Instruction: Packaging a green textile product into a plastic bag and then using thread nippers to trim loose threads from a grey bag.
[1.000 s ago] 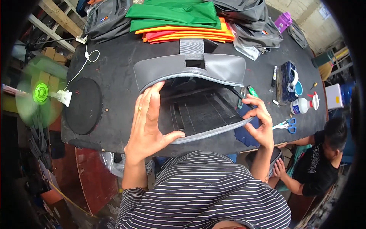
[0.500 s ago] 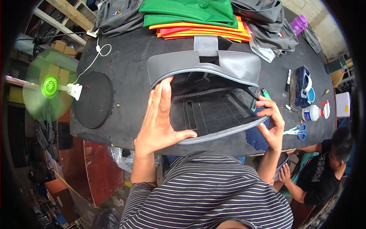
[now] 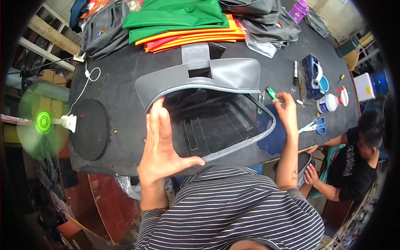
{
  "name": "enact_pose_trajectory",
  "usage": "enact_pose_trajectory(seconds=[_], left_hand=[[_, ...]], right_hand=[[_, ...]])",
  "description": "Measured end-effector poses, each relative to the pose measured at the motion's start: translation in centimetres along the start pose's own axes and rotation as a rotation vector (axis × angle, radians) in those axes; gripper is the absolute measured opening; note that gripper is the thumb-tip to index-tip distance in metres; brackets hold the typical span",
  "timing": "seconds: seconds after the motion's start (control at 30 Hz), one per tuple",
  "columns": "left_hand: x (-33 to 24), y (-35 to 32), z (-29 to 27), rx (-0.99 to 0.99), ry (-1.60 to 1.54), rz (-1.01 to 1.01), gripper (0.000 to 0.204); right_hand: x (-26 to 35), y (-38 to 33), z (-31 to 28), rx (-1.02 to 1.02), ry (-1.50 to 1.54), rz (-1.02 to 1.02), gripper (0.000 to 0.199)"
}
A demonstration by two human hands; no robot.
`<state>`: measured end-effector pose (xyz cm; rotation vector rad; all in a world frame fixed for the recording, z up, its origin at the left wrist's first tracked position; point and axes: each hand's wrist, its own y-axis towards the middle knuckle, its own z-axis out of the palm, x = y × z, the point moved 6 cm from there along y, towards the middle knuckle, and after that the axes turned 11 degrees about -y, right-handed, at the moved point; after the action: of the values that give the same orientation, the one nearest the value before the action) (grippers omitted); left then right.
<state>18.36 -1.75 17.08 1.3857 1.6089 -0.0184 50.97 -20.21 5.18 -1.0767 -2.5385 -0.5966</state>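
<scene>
A grey bag [image 3: 233, 75] with a black lining [image 3: 216, 121] lies in front of me, its zippered mouth spread wide. My left hand [image 3: 160, 143] grips its left side: the fingers prop up the top panel from inside, and the thumb presses on the lower rim. Off the bag's right edge, my right hand [image 3: 286, 110] has its fingertips pinched at the near end of a small green lighter [image 3: 273, 93]. Beside the lighter lies a slim teal tool [image 3: 261, 103], partly behind the bag's edge. A dark blue cloth [image 3: 268, 137] sits under my right wrist.
Folded green fabric [image 3: 175, 18] tops orange sheets at the back, between grey bags [image 3: 104, 31]. To the right are scissors [image 3: 313, 126], a spray bottle [image 3: 329, 102] and a marker [image 3: 296, 73]. A fan [image 3: 43, 122] spins at left. A co-worker [image 3: 354, 162] sits at right.
My right hand has let go of the bag's right rim and moved to the green lighter. The left hand still props the bag. The whole view has shifted a little.
</scene>
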Motion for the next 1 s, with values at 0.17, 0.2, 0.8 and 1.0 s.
enact_pose_trajectory(seconds=[0.17, 0.2, 0.8, 1.0], left_hand=[[-0.4, -0.3, 0.1, 0.002, -0.001, 0.010, 0.132], [-0.4, -0.2, 0.2, 0.009, -0.007, 0.020, 0.130], [-0.2, 1.8, 0.7, -0.029, -0.097, -0.032, 0.091], [1.4, 1.7, -0.8, -0.406, -0.411, -0.018, 0.040]], right_hand=[[-1.4, 0.3, 2.8, -0.151, -0.406, 0.123, 0.033], [-2.4, 0.3, 3.9, -0.146, -0.462, 0.151, 0.035], [22.3, -1.2, 3.2, 1.513, 0.115, -0.725, 0.034], [20.0, 0.7, 11.4, 1.169, -0.104, -0.663, 0.056]])
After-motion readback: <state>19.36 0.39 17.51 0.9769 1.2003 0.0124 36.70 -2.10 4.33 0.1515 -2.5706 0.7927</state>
